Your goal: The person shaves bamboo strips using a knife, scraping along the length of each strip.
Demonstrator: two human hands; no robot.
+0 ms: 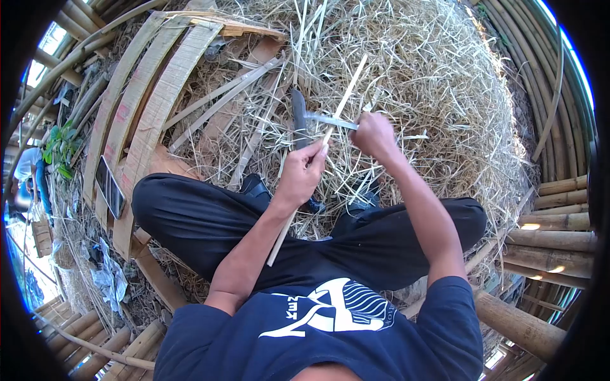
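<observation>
partly readable shirt lettering [292, 307] near strip [347, 95]

The slender strip [347, 95] looks like smooth, matt bamboo. Across it, the knife blade [344, 122] is shiny metal; around it, the shavings [438, 114] look dry and rough; left of it lie matt wooden boards [175, 89] and a glossy-faced phone [111, 186].

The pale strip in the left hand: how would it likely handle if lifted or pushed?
The pale strip is probably light, being so thin for its length. It seems fairly stiff, as it runs nearly straight on both sides of the left hand. Pushed hard sideways, it might flex or snap, given its narrow width.
</observation>
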